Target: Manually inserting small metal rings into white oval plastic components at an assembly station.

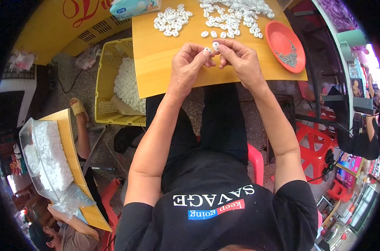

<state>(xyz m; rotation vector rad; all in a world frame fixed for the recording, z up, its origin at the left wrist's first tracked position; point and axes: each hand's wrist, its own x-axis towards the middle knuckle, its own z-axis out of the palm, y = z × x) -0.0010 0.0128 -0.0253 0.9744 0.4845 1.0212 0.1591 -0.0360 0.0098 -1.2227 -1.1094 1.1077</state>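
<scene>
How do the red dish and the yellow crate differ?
The red dish is rounded and shallow; the yellow crate is angular with taller walls. The dish sits on the table; the crate stands lower, partly hidden by the table's left edge. The dish holds thin metallic pieces, the crate a heap of white pieces. Both hold many small pieces.

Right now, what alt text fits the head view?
The right hand pinches a small white piece, left hand close beside it, above a yellow table. Beyond lie piles of white pieces; a red dish at right holds metal parts.
</scene>
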